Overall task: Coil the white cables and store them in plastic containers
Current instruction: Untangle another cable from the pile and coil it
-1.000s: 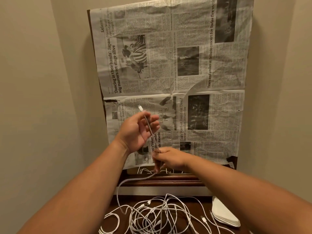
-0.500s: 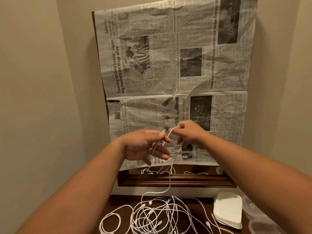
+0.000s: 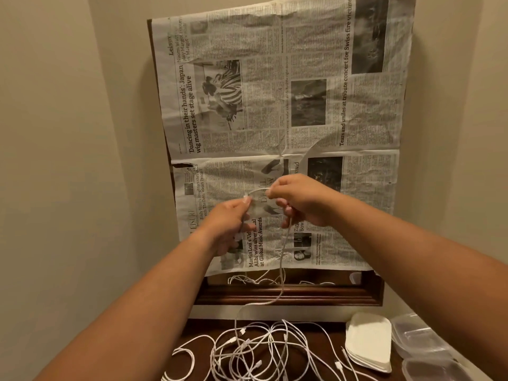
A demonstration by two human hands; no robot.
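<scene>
i am holding one white cable [image 3: 283, 251] up in the air, in front of the newspaper [image 3: 275, 105] that is hanging over a wooden frame [image 3: 288, 295] on the wall. my left hand [image 3: 228, 226] is pinching the cable near its end, with my thumb and fingers curled on it. my right hand [image 3: 302, 202] is pinching the same cable a little higher, just beside my left hand. a short bit of cable is making a small arch between the two hands. from my right hand the cable is hanging down and running into the messy pile of white cables [image 3: 261, 350] lying on the dark table [image 3: 196, 329]. a stack of white lids [image 3: 368, 342] is sitting to the right of the pile. the clear plastic containers [image 3: 420, 339] are sitting just beside the lids, at the right edge.
</scene>
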